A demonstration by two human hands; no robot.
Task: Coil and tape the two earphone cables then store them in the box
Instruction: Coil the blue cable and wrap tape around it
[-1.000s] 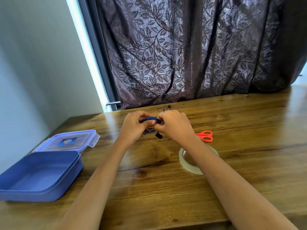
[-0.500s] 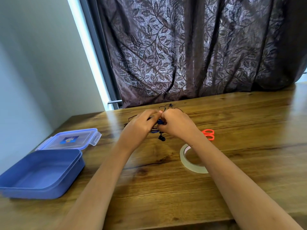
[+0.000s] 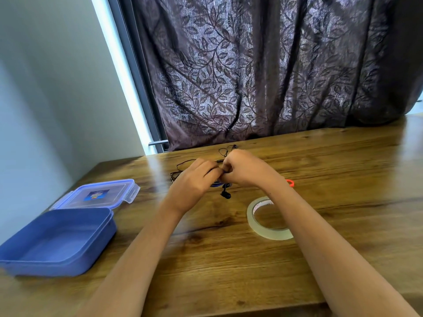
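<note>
Left grip [image 3: 194, 181] and right grip [image 3: 247, 170] have drawn together, both pinching the blue earphone cable [image 3: 216, 184], now mostly hidden just above the table [image 3: 343, 179]; winding seems nearly finished. Tape [image 3: 254, 223] and box [image 3: 45, 268] wait untouched.

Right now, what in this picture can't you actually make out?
Head view:
Blue earphone cable: left hand and right hand pinch and cover it; taped or not, unseen.
Scissors: only an orange handle tip shows past the right wrist.
Tape roll: right side under the right forearm.
Box lid label: too small to read.
</note>
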